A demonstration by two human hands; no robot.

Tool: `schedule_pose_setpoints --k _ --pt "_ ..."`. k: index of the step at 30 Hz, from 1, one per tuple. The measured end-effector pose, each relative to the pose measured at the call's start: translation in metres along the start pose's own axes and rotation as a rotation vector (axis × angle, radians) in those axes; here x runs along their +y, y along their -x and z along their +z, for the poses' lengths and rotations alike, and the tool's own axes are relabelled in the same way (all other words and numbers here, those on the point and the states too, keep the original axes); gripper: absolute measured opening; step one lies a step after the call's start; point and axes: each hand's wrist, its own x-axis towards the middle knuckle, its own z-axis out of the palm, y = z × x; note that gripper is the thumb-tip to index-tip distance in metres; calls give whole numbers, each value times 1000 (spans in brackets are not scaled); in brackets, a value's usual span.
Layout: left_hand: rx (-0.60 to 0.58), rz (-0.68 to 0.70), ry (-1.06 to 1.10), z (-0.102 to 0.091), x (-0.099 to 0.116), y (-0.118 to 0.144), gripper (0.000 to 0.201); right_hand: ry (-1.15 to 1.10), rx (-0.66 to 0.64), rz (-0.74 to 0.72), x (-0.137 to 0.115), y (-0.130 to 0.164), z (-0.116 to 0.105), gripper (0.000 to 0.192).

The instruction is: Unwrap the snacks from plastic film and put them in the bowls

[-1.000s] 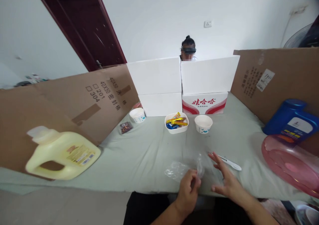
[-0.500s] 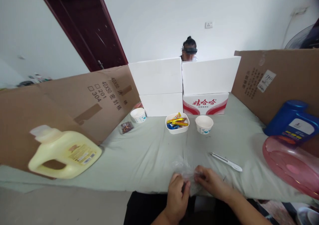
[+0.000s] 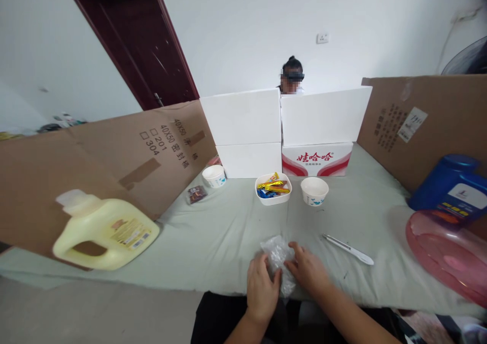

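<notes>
A crumpled clear plastic bag [image 3: 279, 251] lies at the front of the cloth-covered table, between my two hands. My left hand [image 3: 263, 283] grips the bag's left side, with thumb and fingers curled about it. From the right, my right hand [image 3: 307, 269] presses and pinches the bag with its fingertips. To the right of my right hand lies a slim white-and-grey tool [image 3: 348, 249], its exact kind unclear. Beyond the bag stands a white tub [image 3: 273, 200] of wrapped snack sticks and blue packets, with a white paper bowl [image 3: 314, 192] beside it.
Another paper bowl [image 3: 214, 176] and a dark packet [image 3: 197, 194] are at the back left. A yellow jug [image 3: 110, 232] lies left; a blue bottle [image 3: 449, 186] and pink basin [image 3: 445, 252] stand right. White boxes [image 3: 247, 121] and cardboard panels [image 3: 152, 156] wall the table; a person sits behind.
The plastic bag, stretched between my hands before, is now bunched up and flatter on the table. My right hand has shifted left and closer to my left hand.
</notes>
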Motion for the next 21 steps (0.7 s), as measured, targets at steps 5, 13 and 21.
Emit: schedule_pose_setpoints --k 5,13,21 --pt "-165 138 -49 -9 3 -11 21 158 130 -245 0 7 2 35" --pt "-288 157 -60 -18 7 -22 23 92 161 -172 13 15 -2 20" --pt "-309 141 -64 -13 5 -19 27 44 25 92 -3 -5 -9 14"
